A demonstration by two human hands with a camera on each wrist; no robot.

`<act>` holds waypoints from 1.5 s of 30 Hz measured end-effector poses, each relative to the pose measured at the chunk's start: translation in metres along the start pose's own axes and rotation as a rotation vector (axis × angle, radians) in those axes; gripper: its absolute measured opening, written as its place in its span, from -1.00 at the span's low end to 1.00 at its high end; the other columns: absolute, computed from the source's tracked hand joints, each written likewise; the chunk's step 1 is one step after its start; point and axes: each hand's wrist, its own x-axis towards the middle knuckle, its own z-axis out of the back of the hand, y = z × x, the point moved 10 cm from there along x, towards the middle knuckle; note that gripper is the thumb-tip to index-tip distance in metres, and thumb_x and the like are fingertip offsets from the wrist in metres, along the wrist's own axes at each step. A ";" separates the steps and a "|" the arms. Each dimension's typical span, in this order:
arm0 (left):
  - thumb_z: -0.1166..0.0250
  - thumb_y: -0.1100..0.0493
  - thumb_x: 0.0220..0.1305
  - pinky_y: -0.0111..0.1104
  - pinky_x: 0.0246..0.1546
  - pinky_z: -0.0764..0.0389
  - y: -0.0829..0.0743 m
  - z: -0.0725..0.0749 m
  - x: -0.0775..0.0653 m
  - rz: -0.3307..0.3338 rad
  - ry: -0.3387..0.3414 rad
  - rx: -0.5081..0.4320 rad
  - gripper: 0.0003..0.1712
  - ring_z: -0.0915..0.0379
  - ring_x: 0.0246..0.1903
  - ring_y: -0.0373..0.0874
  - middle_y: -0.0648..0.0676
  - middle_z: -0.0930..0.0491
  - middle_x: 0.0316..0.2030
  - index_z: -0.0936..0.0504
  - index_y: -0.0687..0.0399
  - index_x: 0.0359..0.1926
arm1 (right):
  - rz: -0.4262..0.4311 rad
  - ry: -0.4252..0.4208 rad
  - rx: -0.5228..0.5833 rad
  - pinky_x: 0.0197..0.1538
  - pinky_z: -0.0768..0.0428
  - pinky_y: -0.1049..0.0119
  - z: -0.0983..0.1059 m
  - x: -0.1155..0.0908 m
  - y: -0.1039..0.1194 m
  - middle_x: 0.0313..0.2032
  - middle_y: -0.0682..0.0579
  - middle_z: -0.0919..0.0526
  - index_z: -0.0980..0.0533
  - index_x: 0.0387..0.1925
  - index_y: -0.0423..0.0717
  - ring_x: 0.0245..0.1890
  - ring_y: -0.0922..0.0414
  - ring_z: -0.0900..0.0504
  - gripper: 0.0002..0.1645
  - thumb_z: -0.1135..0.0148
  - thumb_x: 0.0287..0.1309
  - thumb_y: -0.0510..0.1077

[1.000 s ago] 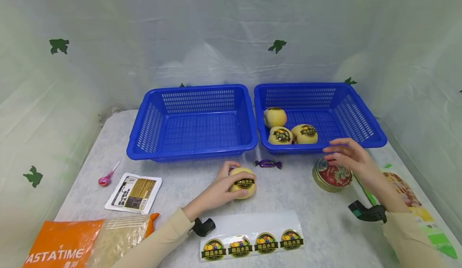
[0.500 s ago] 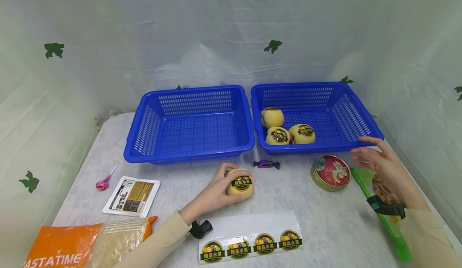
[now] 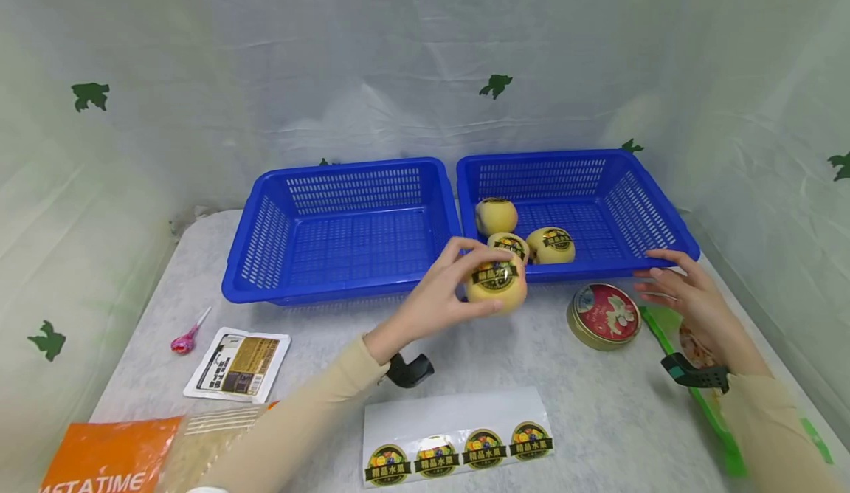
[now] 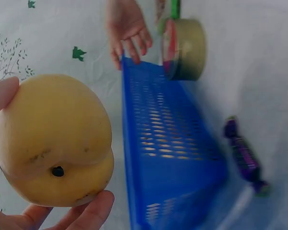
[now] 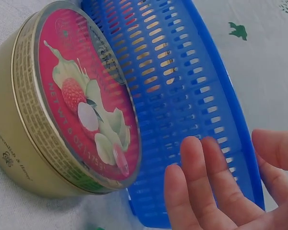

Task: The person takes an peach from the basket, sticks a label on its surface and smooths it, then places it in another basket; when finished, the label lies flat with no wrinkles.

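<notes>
My left hand [image 3: 438,297] holds a yellow peach [image 3: 505,294] with a black fruit sticker, raised at the front left corner of the right blue basket [image 3: 598,266]. In the left wrist view, thumb and fingers clasp the peach [image 4: 57,139] from opposite sides, its cleft and dark stem hole facing the camera. Several stickered peaches [image 3: 553,248] lie in that basket, one partly hidden behind the held one. My right hand [image 3: 697,305] is at the basket's front right corner with loosely extended fingers, close to the rim. Beside it stands a round red-lidded tin [image 5: 86,96].
The left blue basket [image 3: 339,286] stands alongside. A sticker sheet [image 3: 451,412] lies in front, a purple wrapped candy [image 4: 245,155] below the baskets. At left are a lollipop [image 3: 183,342], a white food pouch [image 3: 237,364] and an orange pasta bag [image 3: 109,452]; at right, a green-edged packet [image 3: 717,419].
My left hand has lifted the peach off the table and carried it up and right to the right basket. My right hand moved right from over the tin to the basket's corner.
</notes>
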 end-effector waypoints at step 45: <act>-0.26 0.11 0.15 -0.28 -0.11 -0.39 0.078 -0.063 0.182 0.396 0.157 0.375 -0.45 -0.16 0.04 -0.05 0.06 -0.23 0.09 -0.32 -0.32 0.15 | -0.018 -0.110 0.079 -0.27 -0.59 0.29 0.003 0.009 -0.009 -0.24 0.06 -0.60 -0.23 0.04 -0.15 -0.28 0.12 -0.62 -0.67 0.05 0.29 -0.13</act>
